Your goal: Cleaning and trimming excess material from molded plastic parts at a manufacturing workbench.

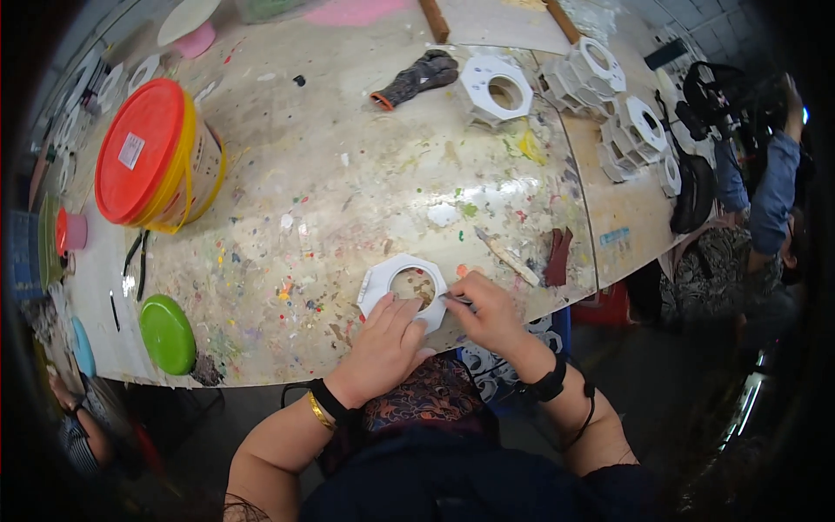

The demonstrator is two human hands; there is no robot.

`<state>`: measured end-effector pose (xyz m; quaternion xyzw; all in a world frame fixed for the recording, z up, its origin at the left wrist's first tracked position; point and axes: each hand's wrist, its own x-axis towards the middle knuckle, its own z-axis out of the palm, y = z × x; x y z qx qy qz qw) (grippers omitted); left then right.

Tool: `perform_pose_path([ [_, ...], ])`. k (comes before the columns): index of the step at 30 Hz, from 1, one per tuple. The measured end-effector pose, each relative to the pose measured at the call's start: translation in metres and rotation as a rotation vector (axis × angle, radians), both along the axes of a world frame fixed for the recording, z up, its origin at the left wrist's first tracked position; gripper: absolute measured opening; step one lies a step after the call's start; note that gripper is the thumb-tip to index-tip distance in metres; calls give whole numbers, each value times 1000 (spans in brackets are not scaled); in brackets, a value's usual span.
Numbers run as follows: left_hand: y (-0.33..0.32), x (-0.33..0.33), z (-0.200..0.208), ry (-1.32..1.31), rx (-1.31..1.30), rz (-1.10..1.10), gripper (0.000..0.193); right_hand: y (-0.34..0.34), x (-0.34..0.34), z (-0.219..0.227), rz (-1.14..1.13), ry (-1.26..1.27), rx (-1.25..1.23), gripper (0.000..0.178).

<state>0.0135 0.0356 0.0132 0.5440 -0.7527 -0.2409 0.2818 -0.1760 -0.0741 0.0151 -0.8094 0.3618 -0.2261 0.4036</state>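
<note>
A white octagonal frame with a round hole (393,271) lies flat near the front edge of the paint-spattered table (348,191). My left hand (387,344) presses down on its near edge, fingers spread over the rim. My right hand (489,311) is closed around a thin metal tool (456,298), whose tip touches the frame's right rim.
A yellow bucket with an orange lid (156,161) stands at the left, a green lid (168,333) near the front left. More white octagonal frames (496,87) are stacked at the back right (600,83), with a dark glove (417,78), a scraper (509,258), and a seated person at the right (770,200).
</note>
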Motion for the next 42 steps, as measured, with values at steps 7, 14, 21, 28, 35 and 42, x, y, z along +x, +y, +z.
perform_pose_path([
  [7,-10,-21,-4,-55,-46,92,60,-7,10,-16,-456,-115,51,11],
  [14,-25,-30,21,-198,-19,129,56,10,-15,-18,-490,-229,292,13],
  [21,-22,-22,130,-216,-289,-97,66,26,-45,35,-589,-442,472,14],
  [28,-9,-14,142,-25,-266,54,48,26,-41,86,-507,-642,543,15],
  [35,-2,-10,88,470,81,267,48,18,-9,102,-313,-611,423,14],
  [42,-4,-16,81,463,-36,285,26,6,22,89,-254,-243,-454,11],
])
